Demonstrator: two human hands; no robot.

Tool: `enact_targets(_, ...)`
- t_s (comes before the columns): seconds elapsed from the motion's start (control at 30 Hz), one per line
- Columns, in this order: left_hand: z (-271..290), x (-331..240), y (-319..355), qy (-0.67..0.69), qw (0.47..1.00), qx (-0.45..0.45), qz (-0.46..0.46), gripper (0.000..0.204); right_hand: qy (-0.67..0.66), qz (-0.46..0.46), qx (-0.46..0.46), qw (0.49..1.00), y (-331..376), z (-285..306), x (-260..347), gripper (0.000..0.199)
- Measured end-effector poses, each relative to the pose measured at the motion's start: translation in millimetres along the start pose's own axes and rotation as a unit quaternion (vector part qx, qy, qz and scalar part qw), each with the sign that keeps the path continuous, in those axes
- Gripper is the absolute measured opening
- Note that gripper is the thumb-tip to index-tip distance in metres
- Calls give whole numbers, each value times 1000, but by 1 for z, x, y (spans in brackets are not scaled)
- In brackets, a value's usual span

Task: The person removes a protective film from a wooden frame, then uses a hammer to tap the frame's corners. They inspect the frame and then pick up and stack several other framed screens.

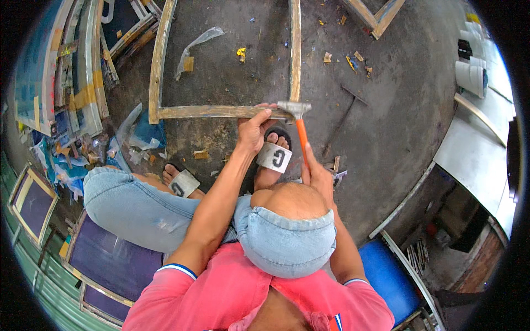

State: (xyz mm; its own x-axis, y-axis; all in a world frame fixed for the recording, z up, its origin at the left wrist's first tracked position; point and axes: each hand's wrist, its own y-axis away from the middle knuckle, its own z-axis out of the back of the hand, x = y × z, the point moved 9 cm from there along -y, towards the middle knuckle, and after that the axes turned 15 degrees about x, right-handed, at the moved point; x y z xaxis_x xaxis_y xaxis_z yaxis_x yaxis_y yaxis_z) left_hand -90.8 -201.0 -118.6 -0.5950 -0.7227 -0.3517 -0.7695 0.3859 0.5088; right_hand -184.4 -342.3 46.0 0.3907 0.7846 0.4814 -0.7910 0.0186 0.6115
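Head view shows the wooden frame [221, 112] lying flat on the concrete floor [397, 127], just ahead of the person's 2 sandalled feet. The left hand [255, 131] presses on the frame's near rail beside its corner, fingers [264, 115] curled over the wood. The right hand [316, 175] grips the orange handle of a hammer [298, 124], fingers closed round it, the metal head resting at that corner.

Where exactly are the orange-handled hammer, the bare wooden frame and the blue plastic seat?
orange-handled hammer [301, 138]: head view, on the orange handle.
bare wooden frame [210, 112]: head view, on the near rail.
blue plastic seat [389, 278]: head view, on its blue surface.
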Motion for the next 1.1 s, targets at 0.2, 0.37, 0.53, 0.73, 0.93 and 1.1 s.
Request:
enact_targets(0.2, -1, 0, -4, -17, 1000, 11, 10, 20, 16, 10, -22, 1000, -58, 27, 16, 57)
enact_targets(0.37, 5, -5, -1, -18, 1000, -6, 11, 21, 22, -11, 9, 1000, -38, 22, 14, 56)
enact_targets(0.53, 0, -1, 2, -30, 999, 13, 18, 20, 33, 43, -69, 996, -108, 49, 18, 49)
enact_targets(0.73, 7, -9, -4, -32, 999, 2, -9, 20, 32, 52, -46, 997, -106, 52, 22, 49)
enact_targets(0.93, 11, -11, 3, -44, 999, -11, 15, 23, 22, 25, -16, 999, -55, 21, 10, 53)
enact_targets(1.1, 6, -3, 12, -47, 999, 8, 19, 24, 89, 39, -113, 989, -234, 96, 28, 45)
